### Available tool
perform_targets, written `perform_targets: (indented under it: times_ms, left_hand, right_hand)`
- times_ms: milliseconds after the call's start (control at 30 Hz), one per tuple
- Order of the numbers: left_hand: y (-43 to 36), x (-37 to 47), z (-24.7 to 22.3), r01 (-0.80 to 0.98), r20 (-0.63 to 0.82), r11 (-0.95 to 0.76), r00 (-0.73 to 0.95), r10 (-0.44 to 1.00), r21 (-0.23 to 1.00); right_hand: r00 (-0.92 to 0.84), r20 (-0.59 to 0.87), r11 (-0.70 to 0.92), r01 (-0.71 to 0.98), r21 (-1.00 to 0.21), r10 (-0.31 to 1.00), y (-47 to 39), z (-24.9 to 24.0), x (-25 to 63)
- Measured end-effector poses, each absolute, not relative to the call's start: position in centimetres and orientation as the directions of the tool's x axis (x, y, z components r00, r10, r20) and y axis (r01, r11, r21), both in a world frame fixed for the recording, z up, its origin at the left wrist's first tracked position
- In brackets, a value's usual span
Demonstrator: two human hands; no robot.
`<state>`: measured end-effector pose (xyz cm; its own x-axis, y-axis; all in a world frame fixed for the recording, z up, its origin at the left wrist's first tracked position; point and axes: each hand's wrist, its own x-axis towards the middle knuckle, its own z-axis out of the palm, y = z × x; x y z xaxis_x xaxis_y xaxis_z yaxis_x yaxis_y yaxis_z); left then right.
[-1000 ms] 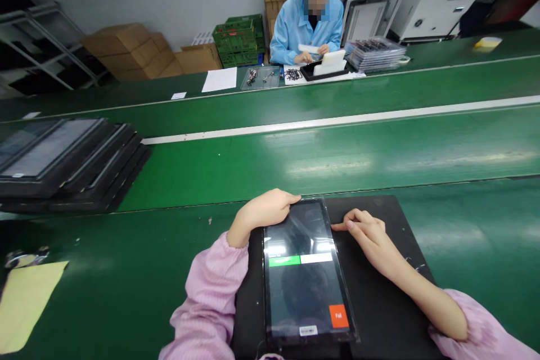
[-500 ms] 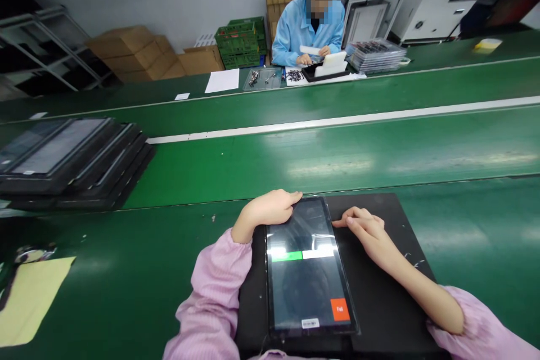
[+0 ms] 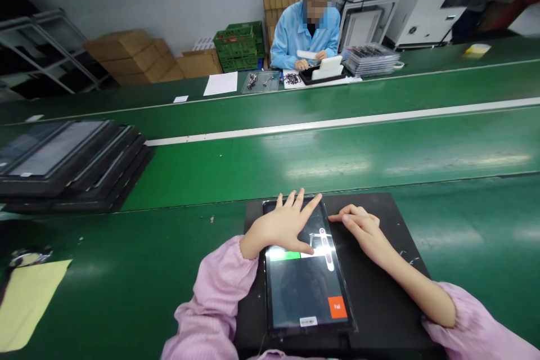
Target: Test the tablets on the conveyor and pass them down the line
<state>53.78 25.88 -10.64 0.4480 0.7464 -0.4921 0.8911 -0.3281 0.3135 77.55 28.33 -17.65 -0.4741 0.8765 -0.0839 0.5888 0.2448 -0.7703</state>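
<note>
A tablet (image 3: 310,289) lies flat on a black padded board (image 3: 379,292). Its dark screen shows a green-and-white bar, a red-orange box reading "Fail" and a pale vertical slider with small icons near the right side. A white label sits at the bottom edge. My left hand (image 3: 283,225) is spread open over the upper part of the screen and hides some of it; whether the palm touches the glass I cannot tell. My right hand (image 3: 365,230) has its index finger stretched to the tablet's upper right edge, the other fingers loosely bent, with nothing held.
Black trays with dark panels (image 3: 63,152) are stacked at the left. Yellow paper (image 3: 36,298) lies at front left. Across the green conveyor (image 3: 202,169), a person in blue (image 3: 291,34) works by a shallow tray of metal parts (image 3: 270,82) and stacked clear trays (image 3: 371,59).
My left hand has gone from folded fingers at the tablet's top left to spread over the screen. A slider has appeared on the display. My right hand stays at the edge.
</note>
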Motion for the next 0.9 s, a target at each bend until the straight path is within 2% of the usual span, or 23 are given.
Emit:
perform_targets:
  times_ms: [133,333,400,533,600,733,900]
  left_hand:
    - [25.7,54.1,-10.8,0.906,-0.514,-0.334,0.423,0.746,0.260]
    - [25.6,54.8,-11.4,0.912,-0.498,-0.328,0.409,0.765,0.246]
    - [25.9,54.0,-11.4,0.902,-0.499,-0.329,0.429,0.753,0.279]
    - [27.0,48.8,-10.7,0.810,-0.452,-0.339,0.558,0.696,0.479]
    - [27.6,45.5,-10.5,0.805,-0.457,-0.287,0.545,0.703,0.519]
    - [28.5,43.5,-11.1,0.821,-0.466,-0.238,0.506,0.726,0.519]
    - [28.9,48.6,-12.2,0.837,-0.425,-0.300,0.502,0.753,0.457]
  right_hand:
    - [-0.469,-0.075,0.245,0.585,-0.773,0.880,28.4,-17.9,77.6]
    - [-0.482,-0.041,0.282,0.578,-0.766,0.875,28.6,-18.1,77.6]
    - [-0.455,-0.005,0.286,0.567,-0.772,0.891,28.7,-18.0,77.5]
    - [-0.376,0.099,0.299,0.524,-0.798,0.921,29.2,-18.0,77.4]
    - [-0.373,0.104,0.305,0.533,-0.789,0.922,29.5,-18.1,77.4]
    - [-0.415,0.061,0.323,0.599,-0.733,0.908,29.7,-18.4,77.3]
    - [-0.470,0.048,0.375,0.634,-0.677,0.882,29.8,-18.7,76.9]
